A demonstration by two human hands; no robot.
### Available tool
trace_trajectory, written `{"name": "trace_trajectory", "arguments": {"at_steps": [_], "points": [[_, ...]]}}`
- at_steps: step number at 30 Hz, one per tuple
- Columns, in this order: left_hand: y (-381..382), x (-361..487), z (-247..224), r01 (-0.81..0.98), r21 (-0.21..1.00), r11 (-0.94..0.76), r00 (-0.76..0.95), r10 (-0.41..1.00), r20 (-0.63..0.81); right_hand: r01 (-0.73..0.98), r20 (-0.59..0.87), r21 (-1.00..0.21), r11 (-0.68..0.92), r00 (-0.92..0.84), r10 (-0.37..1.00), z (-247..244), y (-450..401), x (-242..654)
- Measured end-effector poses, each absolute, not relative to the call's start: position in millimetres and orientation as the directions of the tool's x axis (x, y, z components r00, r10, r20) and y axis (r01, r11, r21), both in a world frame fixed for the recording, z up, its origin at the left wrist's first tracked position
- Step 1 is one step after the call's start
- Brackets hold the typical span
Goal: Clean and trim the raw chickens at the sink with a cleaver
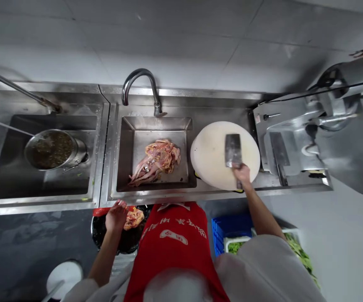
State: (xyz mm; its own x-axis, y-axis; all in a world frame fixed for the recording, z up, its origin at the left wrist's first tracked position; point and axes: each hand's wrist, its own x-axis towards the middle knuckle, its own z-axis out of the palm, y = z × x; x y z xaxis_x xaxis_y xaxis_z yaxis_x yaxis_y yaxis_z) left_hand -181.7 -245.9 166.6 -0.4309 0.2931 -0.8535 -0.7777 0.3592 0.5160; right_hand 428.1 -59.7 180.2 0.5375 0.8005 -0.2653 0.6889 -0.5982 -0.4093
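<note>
My right hand [242, 174] is wrapped round the handle of a cleaver [233, 147]. The cleaver's broad blade points away from me over a thick, round white chopping board [211, 161]. My left hand [116, 216] hangs in front of the counter edge, its fingers loosely apart, with nothing visible in it. Below and beside it, a bin lined with a black bag [128, 243] holds a yellowish-red lump of raw poultry scraps [133, 218]. Raw poultry [162, 156] lies in the sink basin [156, 130], with long pale pieces stretching to the lower left.
A curved tap [140, 72] rises behind the basin. In the left sink stands a metal pot of brownish liquid [52, 149]. Right of the board are a second cleaver [280, 153] and a metal slicing machine [341, 121]. Blue crates [219, 230] with greens sit below the counter.
</note>
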Motion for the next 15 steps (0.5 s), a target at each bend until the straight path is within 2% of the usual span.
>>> {"name": "trace_trajectory", "arguments": {"at_steps": [5, 8, 10, 12, 13, 15], "points": [[-213.5, -186.9, 162.8, -0.799, 0.521, 0.3, -0.382, 0.417, -0.825, 0.846, -0.286, -0.402, -0.351, 0.248, 0.926, 174.9, -20.0, 312.8], [-178.2, -183.8, 155.5, -0.741, 0.574, 0.349, -0.397, 0.461, -0.793, 0.862, -0.241, -0.425, -0.277, 0.187, 0.952, 182.8, -6.2, 295.0], [-148.7, -179.6, 145.6, -0.619, 0.661, 0.425, -0.433, 0.518, -0.738, 0.846, -0.183, -0.425, -0.321, 0.267, 0.946, 186.0, 0.1, 310.0], [-116.3, -170.3, 131.1, -0.371, 0.734, 0.569, -0.429, 0.595, -0.679, 0.797, -0.156, -0.424, -0.431, 0.404, 0.901, 184.9, 2.4, 338.8], [-99.6, -163.3, 122.6, -0.23, 0.74, 0.633, -0.408, 0.627, -0.663, 0.749, -0.174, -0.43, -0.504, 0.479, 0.861, 182.9, 1.2, 355.1], [-66.9, -144.9, 104.3, -0.074, 0.732, 0.677, -0.359, 0.667, -0.653, 0.638, -0.231, -0.434, -0.636, 0.603, 0.763, 177.0, -5.7, 385.0]]}}
